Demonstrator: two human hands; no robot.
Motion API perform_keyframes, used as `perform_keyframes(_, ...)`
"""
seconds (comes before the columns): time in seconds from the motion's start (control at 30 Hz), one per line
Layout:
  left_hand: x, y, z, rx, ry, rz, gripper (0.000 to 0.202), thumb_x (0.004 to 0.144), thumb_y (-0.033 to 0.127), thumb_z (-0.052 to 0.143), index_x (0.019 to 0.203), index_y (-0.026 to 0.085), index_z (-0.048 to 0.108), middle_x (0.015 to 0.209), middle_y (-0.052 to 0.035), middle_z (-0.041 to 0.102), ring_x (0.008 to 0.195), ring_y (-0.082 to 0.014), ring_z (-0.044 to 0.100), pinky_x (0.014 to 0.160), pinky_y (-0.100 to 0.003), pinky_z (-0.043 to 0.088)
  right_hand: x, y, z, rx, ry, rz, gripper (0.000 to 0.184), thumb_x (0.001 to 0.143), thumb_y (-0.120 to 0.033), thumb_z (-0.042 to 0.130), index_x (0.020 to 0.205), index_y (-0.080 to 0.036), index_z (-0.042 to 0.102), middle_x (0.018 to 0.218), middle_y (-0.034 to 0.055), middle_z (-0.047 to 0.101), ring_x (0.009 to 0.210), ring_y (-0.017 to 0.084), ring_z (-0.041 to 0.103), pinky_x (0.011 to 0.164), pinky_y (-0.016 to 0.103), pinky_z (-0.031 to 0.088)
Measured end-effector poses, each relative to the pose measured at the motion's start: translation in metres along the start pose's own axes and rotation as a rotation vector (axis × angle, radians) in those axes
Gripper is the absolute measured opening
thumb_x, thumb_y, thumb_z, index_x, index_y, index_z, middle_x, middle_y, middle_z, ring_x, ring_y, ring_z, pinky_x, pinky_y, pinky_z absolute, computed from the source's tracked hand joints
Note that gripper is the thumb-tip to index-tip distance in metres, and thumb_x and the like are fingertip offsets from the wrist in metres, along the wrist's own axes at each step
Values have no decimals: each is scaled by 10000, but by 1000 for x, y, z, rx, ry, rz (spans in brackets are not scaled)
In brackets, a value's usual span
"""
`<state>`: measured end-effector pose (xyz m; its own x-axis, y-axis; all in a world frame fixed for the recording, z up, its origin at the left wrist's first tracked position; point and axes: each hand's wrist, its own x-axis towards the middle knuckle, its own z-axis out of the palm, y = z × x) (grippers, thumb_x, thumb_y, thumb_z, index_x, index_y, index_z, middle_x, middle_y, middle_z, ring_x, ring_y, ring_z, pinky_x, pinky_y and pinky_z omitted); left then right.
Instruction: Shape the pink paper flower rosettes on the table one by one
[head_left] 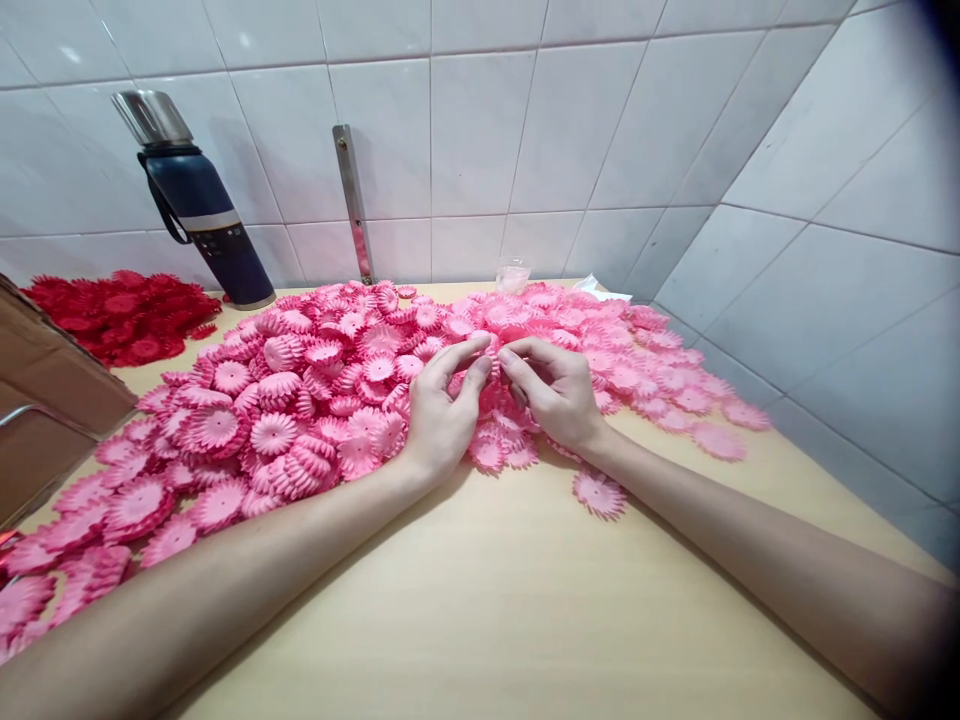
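A wide heap of pink paper flower pieces (300,400) covers the far half of a pale wooden table (510,620). Both my hands rest on the heap near its middle, fingertips meeting. My left hand (442,405) has its thumb and fingers pinched around a pink flower piece (480,385). My right hand (555,390) curls its fingers toward the same piece, touching it from the right. A single pink piece (600,493) lies apart below my right wrist.
A pile of red flower pieces (124,315) lies at the back left beside a dark blue flask (199,215). A brown cardboard box (45,400) stands at the left edge. A small clear cup (513,273) sits by the tiled wall.
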<state>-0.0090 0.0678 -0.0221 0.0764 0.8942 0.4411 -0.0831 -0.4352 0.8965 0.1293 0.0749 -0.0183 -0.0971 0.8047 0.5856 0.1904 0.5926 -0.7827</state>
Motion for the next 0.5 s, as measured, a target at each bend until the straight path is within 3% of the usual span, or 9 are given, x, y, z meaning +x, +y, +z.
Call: perform_keyframes(0.5,1,-2,0,-6,35,0,234,875,208,535,1083,195,643,1200,-67,642,1176,-215,562,1036,-366,440,1,-2,2,-118,-64,-92,110,876,-217,540,835,-157,623,668,-1,579,543,101,499,505,237,405)
